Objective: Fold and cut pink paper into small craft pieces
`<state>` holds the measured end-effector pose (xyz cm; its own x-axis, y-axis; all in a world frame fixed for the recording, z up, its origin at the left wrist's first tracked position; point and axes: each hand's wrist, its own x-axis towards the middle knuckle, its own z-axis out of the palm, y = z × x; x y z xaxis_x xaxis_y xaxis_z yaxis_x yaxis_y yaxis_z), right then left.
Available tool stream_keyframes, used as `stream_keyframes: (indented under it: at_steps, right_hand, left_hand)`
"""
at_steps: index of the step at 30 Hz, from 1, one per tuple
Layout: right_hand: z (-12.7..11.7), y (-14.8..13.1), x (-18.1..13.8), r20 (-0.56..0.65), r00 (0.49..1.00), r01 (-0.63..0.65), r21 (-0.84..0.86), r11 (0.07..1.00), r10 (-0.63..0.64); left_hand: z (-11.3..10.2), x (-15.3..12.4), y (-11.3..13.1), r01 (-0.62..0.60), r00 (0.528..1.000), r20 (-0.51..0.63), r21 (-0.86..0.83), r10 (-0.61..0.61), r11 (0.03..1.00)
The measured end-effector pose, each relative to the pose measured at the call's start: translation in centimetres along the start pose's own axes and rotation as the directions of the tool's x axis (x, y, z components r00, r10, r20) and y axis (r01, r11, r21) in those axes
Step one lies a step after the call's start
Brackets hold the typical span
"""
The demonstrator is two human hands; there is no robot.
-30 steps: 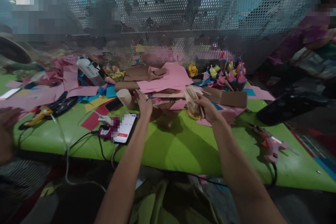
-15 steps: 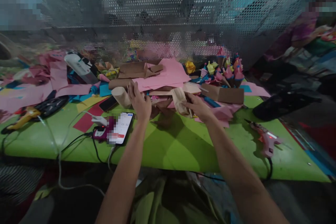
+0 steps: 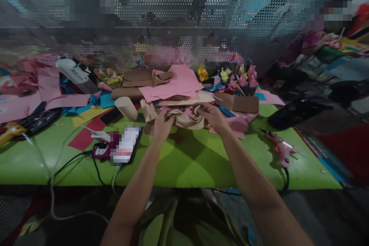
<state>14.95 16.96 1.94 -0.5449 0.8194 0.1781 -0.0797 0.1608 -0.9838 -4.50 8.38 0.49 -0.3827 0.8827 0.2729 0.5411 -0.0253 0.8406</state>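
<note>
My left hand (image 3: pixel 163 122) is closed on the left end of a crumpled beige paper strip (image 3: pixel 188 120). At the other end of that strip, the fingers of my right hand (image 3: pixel 211 115) pinch it, so it spans both hands above the green tabletop (image 3: pixel 191 167). Another folded beige paper piece (image 3: pixel 148 111) stands just left of my left hand, beside an upright cream paper roll (image 3: pixel 127 108). Behind the strip lie pink paper sheets (image 3: pixel 174 84) and a brown paper piece (image 3: pixel 138 77). My fingertips are partly hidden by the paper.
A pink glue gun (image 3: pixel 282 148) rests on the right, near a black object (image 3: pixel 288 113). On the left are a lit phone (image 3: pixel 127 148), a purple power strip (image 3: pixel 102 152) with cables and a yellow-handled tool (image 3: pixel 10 133). Paper flowers (image 3: pixel 243 80) stand before a perforated metal panel (image 3: pixel 173 11).
My left hand has moved from open beside the cream roll to gripping the beige paper, now stretched between both hands. The view has turned slightly right.
</note>
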Motion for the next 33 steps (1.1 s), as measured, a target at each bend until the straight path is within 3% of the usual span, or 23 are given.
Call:
stream_keyframes:
  at_steps: [3,6,9,11,16,19,21,25,29,33]
  right_hand:
    - [-0.4,-0.4,0.0,-0.116,0.991,-0.04,0.199,0.979,0.064]
    - [-0.2,-0.7,-0.2,-0.166,0.984,-0.017,0.309,0.951,0.071]
    - [0.3,-0.8,-0.3,-0.197,0.98,0.034,0.347,0.937,0.038]
    - [0.6,-0.8,-0.4,-0.213,0.977,0.062,0.361,0.931,0.017]
    - [1.1,-0.5,-0.3,-0.227,0.974,0.103,0.352,0.93,-0.022]
    - [1.1,-0.3,-0.3,-0.228,0.967,0.162,0.194,0.968,-0.116]
    - [1.0,-0.4,-0.4,-0.195,0.956,0.215,-0.042,0.976,-0.219]
    - [1.0,-1.4,-1.0,0.016,0.939,0.31,-0.471,0.826,-0.343]
    - [1.5,-2.0,-1.7,0.224,0.932,0.361,-0.627,0.69,-0.284]
    - [1.5,-1.1,-1.7,0.299,0.939,0.343,-0.798,0.495,-0.169]
  left_hand:
    - [-0.8,-0.2,0.0,0.066,0.998,-0.01,0.104,-0.065,0.992]
    - [-1.3,-1.0,1.9,-0.085,0.994,-0.036,0.378,0.107,0.922]
    - [-1.2,-1.9,3.9,-0.332,0.943,0.165,0.45,0.288,0.829]
    - [-0.7,-2.3,4.6,-0.417,0.901,0.318,0.447,0.295,0.791]
    - [0.6,-2.3,4.4,-0.397,0.885,0.428,0.491,0.182,0.776]
    - [0.6,-2.0,4.2,-0.385,0.881,0.445,0.473,0.162,0.793]
    - [0.3,-1.8,4.3,-0.352,0.895,0.417,0.446,0.157,0.823]
    - [-0.5,-1.5,4.9,-0.222,0.929,0.365,0.417,0.061,0.881]
    - [-1.0,-1.2,5.6,-0.167,0.944,0.331,0.44,0.014,0.882]
    - [-1.2,-1.3,6.0,-0.2,0.941,0.335,0.439,0.047,0.876]
